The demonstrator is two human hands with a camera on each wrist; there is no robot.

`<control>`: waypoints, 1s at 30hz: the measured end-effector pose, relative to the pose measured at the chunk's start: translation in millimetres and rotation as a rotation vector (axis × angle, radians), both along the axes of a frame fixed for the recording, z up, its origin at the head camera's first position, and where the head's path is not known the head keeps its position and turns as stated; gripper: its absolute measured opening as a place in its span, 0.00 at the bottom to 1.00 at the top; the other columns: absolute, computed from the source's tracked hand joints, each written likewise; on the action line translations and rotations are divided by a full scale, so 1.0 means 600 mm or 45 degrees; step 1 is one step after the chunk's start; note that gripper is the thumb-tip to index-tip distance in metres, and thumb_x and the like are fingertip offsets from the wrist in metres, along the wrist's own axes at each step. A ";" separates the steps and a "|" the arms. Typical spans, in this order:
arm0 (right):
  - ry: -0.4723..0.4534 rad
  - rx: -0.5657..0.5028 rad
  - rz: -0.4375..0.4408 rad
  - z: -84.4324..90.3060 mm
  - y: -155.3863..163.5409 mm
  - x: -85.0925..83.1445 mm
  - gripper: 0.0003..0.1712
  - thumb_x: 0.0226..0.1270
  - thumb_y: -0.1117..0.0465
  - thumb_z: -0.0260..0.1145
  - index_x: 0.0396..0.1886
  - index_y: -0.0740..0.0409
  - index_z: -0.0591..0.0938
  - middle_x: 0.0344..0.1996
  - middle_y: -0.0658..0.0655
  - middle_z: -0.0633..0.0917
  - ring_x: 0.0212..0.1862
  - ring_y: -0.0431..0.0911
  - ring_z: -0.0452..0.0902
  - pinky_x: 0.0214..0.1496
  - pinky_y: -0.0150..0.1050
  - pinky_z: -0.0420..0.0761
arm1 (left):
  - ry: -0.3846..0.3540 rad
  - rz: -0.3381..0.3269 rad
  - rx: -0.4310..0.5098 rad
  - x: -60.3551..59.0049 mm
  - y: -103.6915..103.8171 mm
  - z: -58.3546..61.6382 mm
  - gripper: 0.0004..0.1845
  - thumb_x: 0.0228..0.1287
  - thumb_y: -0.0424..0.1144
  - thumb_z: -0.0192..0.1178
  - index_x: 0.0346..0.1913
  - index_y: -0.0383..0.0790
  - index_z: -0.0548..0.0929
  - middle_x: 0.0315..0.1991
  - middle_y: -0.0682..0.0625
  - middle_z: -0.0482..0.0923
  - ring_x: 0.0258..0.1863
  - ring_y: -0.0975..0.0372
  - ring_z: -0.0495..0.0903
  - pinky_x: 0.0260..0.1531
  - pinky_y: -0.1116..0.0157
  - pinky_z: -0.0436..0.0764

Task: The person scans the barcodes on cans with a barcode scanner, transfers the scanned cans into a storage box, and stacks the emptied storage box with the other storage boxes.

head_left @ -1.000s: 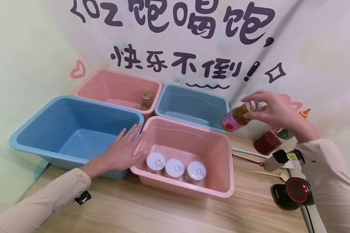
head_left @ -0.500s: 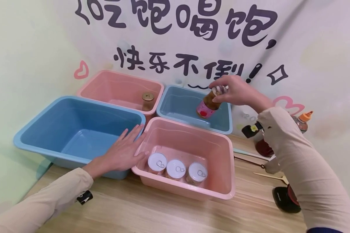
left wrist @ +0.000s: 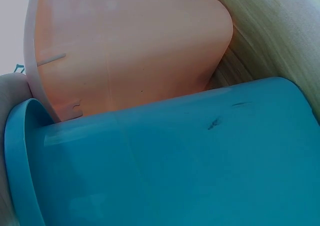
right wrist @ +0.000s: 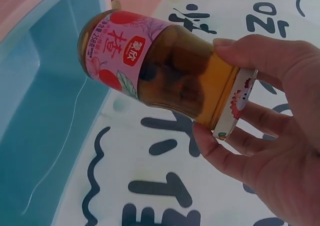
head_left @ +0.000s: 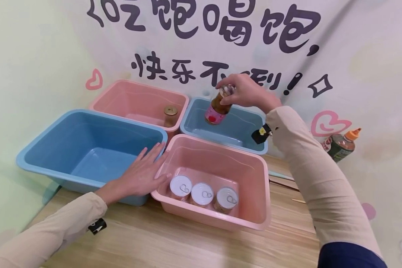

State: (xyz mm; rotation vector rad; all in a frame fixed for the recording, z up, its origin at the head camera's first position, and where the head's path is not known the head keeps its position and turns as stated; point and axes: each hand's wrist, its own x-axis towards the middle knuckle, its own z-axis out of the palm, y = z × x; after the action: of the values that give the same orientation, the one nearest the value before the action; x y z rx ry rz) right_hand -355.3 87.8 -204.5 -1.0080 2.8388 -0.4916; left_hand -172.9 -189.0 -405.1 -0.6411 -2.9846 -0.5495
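Now four tubs [head_left: 217,219], three cans [head_left: 202,194], right hand [head_left: 246,91] gripping one jar [head_left: 217,110].

Far blue tub [head_left: 254,128] open; gold-lidded jar [head_left: 169,115] left.

The left wrist view was filled by the outer wall of a blue tub [left wrist: 165,166], seen very close, with a dark scuff on it. Behind it, touching or just beside, stood a pink tub [left wrist: 125,46]. A strip of wooden table [left wrist: 280,31] showed at upper right. A pale blur at the left edge was possibly a sleeve.
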 end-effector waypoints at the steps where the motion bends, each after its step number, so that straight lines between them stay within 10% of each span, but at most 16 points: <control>1: -0.015 -0.014 -0.008 -0.001 -0.009 -0.003 0.24 0.64 0.63 0.70 0.60 0.58 0.82 0.56 0.63 0.81 0.55 0.56 0.76 0.55 0.51 0.83 | -0.006 0.001 -0.003 0.000 -0.001 0.000 0.39 0.71 0.54 0.53 0.77 0.35 0.59 0.81 0.37 0.46 0.80 0.43 0.45 0.76 0.39 0.44; 30: -0.029 -0.235 0.042 -0.097 -0.183 -0.042 0.24 0.64 0.63 0.72 0.60 0.57 0.82 0.58 0.61 0.79 0.56 0.53 0.76 0.53 0.42 0.86 | -0.027 0.005 -0.051 -0.001 -0.006 -0.002 0.41 0.70 0.57 0.53 0.78 0.38 0.57 0.82 0.40 0.44 0.81 0.44 0.44 0.77 0.40 0.43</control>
State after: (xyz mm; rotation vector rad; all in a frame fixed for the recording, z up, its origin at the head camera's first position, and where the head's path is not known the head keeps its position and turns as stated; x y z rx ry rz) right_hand -380.3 -21.9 -262.7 -1.0688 2.7921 -0.7684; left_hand -173.6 -192.9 -406.1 -0.6358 -3.0232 -0.5011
